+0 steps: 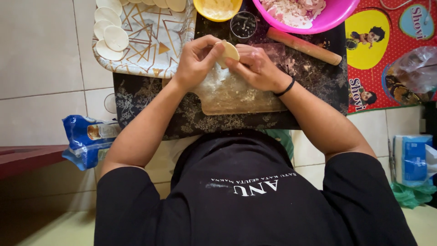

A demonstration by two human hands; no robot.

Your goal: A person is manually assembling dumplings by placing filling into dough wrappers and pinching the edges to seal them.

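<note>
Head view: left hand (196,59) and right hand (255,66) pinch one dough round (229,51) above floured board (236,95); fingers closed on it. Risk: edge tearing, possibly overfilled.

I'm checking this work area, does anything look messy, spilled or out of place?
Flour and crumbs are scattered over the board and dark mat below both hands. The rolling pin lies askew, partly under the pink bowl's rim. A crumpled blue bag lies on the floor.
</note>
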